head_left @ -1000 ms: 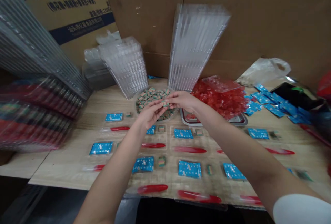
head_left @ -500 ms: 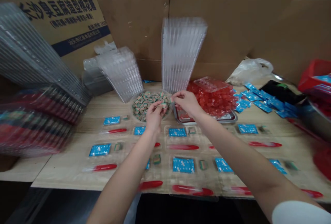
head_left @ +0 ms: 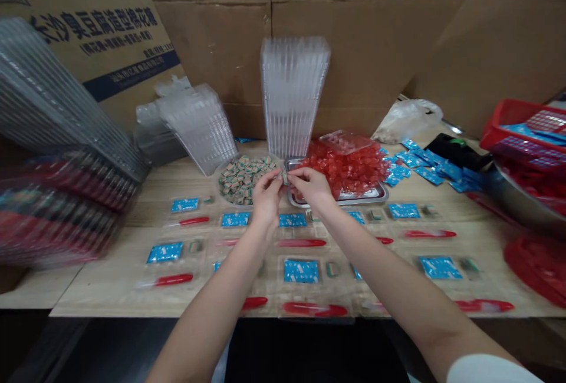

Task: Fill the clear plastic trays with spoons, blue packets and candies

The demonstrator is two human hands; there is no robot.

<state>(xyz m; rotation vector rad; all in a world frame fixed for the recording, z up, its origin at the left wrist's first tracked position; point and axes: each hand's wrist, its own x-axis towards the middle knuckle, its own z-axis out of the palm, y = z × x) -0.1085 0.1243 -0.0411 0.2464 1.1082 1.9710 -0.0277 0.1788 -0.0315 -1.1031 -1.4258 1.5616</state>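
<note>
Both hands have moved closer together since the last picture. The left hand and the right hand pinch a small striped candy between their fingertips, between two piles. To the left, a round clear dish holds striped candies. To the right, a metal tray holds red candies. Clear plastic trays stand behind them. At the upper left, a cardboard box shows Chinese words that seem to say 长沙臭豆腐造型棉花糖.
</note>
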